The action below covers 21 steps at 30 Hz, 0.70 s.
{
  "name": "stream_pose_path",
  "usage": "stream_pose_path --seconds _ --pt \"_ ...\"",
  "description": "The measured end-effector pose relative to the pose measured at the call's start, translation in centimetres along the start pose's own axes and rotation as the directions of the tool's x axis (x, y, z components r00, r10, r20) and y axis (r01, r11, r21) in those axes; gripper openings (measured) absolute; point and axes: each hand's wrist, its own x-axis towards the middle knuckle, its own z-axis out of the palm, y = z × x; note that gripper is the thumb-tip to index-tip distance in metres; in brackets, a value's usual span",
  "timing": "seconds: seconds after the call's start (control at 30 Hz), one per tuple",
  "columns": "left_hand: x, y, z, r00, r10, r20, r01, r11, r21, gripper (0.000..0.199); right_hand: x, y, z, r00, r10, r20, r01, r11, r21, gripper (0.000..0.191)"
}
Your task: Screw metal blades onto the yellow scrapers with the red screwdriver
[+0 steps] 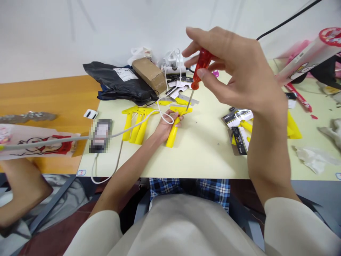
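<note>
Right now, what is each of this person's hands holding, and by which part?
The right hand grips a red-handled screwdriver by its handle; the left hand holds a yellow scraper at the top of its handle.

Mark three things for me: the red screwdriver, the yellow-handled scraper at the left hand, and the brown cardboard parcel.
Red screwdriver (201,67): head view, on its red handle.
Yellow-handled scraper (172,134): head view, on its yellow handle.
Brown cardboard parcel (148,74): head view, on its top face.
</note>
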Motion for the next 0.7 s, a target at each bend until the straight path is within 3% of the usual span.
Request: stream_pose_path --seconds 0.17,0.33,0.4,0.53,0.7 --pt "-0.1 0.0 0.2 1.000 -0.004 -0.003 0.004 1.000 0.024 0.043 0.0 0.3 0.2 0.991 0.009 -0.133 -0.022 0.995 -0.094 0.038" --pt "0.1 -0.1 -0.1 1.000 0.012 0.000 -0.012 1.000 0.014 0.044 0.1 -0.6 -0.3 0.999 0.021 0.033 -0.021 1.000 0.008 0.056" --pt "0.1 -0.1 -0.3 1.000 0.014 0.013 -0.014 1.000 0.006 0.044 0.0 -0.7 -0.5 1.000 0.019 0.010 -0.020 0.999 0.044 0.047" --pt "0.0 -0.1 -0.3 0.999 0.007 0.041 -0.007 1.000 0.014 0.045 0.1 -0.8 -0.7 1.000 0.016 -0.015 -0.017 0.995 -0.097 0.032" --pt "0.0 0.0 -0.1 1.000 0.014 0.004 -0.014 1.000 0.016 0.045 0.1 -1.1 -0.5 0.997 0.046 0.055 -0.044 0.998 -0.048 0.049"
